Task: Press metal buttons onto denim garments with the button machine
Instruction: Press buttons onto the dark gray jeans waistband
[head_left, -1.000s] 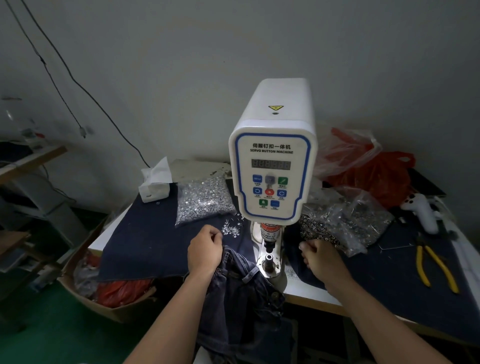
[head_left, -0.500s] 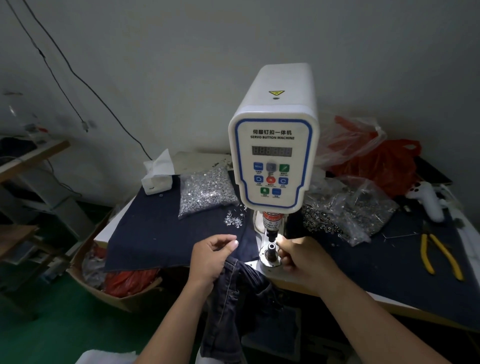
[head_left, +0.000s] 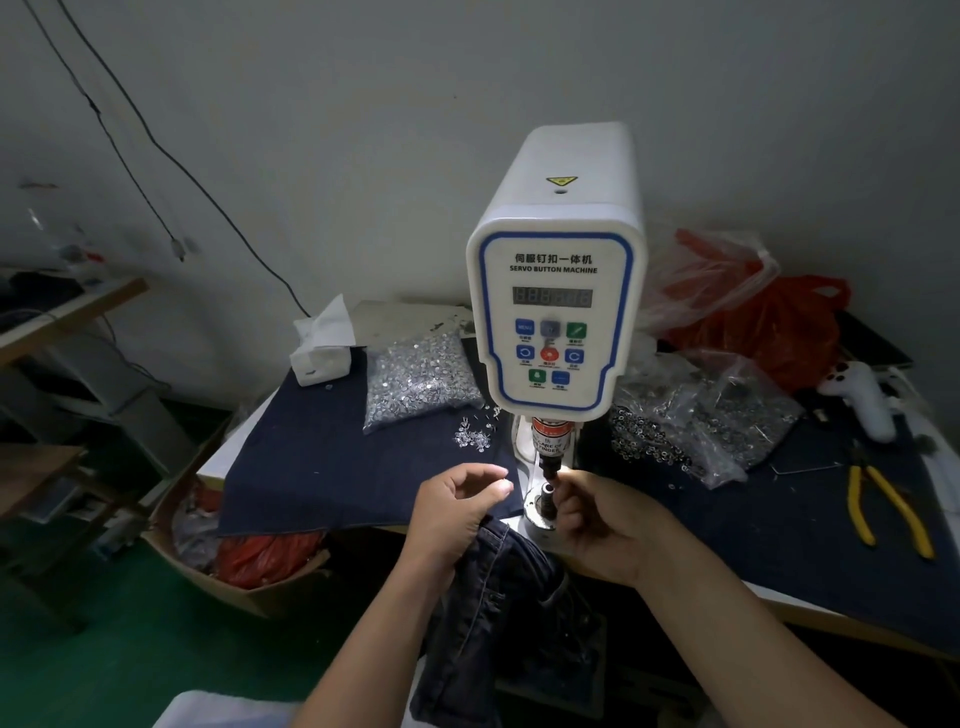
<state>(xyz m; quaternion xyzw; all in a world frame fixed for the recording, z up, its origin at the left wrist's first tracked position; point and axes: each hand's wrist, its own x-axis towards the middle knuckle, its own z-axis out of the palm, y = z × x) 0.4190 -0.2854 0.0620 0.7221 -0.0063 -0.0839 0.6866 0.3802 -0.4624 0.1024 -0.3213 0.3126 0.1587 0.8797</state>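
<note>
- Nearest the camera, a dark blue denim garment (head_left: 498, 613) is seen hanging over the front edge of the table, its long axis running downward; its lower end is cut off by shadow.
- The upper edge of the garment is held under the heel of the left hand (head_left: 457, 506), whose fingers are loosely curled with thumb and forefinger drawn close; whether something small is pinched there cannot be told.
- The right hand (head_left: 602, 525) is placed just right of the small round lower die (head_left: 545, 491), its fingertips (head_left: 563, 486) brought together at the die as if a button part is being seated; the part itself is too small and too glared-out to be made out.
- The die lies directly above and beyond the garment's top edge, between the two hands, and the right hand is the nearer to it. It is judged that the denim must be lifted up and forward over the die.
- Above stands the white servo button machine with blue-edged panel (head_left: 556, 317).
- Further back, a clear bag of silver button parts (head_left: 415, 384) and a second clear bag of dark ring parts (head_left: 696, 421) are laid on a dark blue cloth-covered table (head_left: 322, 467).
</note>
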